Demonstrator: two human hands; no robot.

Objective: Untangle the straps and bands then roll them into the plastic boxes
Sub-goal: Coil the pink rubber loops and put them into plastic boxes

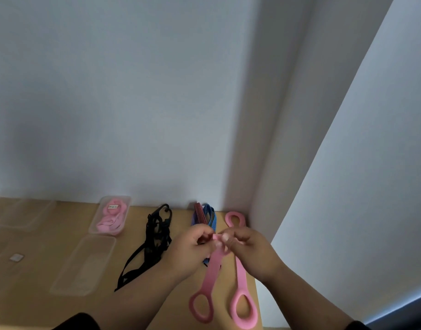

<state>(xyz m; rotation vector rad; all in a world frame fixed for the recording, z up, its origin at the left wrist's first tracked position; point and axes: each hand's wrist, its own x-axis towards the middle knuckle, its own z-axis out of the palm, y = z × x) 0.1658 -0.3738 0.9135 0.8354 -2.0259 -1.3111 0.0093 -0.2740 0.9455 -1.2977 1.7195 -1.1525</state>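
**Both hands pinch the end of a pink band over the wooden table**

Low in the frame, right of centre, the left hand (192, 244) and right hand (246, 246) meet fingertip to fingertip. Between them sits the folded end of a pink band (215, 260): the left thumb and fingers are curled and pinch it from the left, the right thumb and forefinger pinch it from the right. The band's end shows only as a small pink bit in the gap between the two sets of fingertips; how it is folded there is too blurred to tell.

From the pinch, the band hangs down toward the bottom of the frame and ends in an oval loop. A second pink band (241, 282) lies just to its right, running from a loop near the wall, under the right hand, to a bigger loop at the table (49, 303) edge.

Behind the hands, a blue striped strap (210, 216) lies with a dark red one. Left of centre lies a tangle of black straps (154, 236). Further left, a clear plastic box (110, 216) holds rolled pink bands, and another clear box (84, 265) stands below it in the frame.
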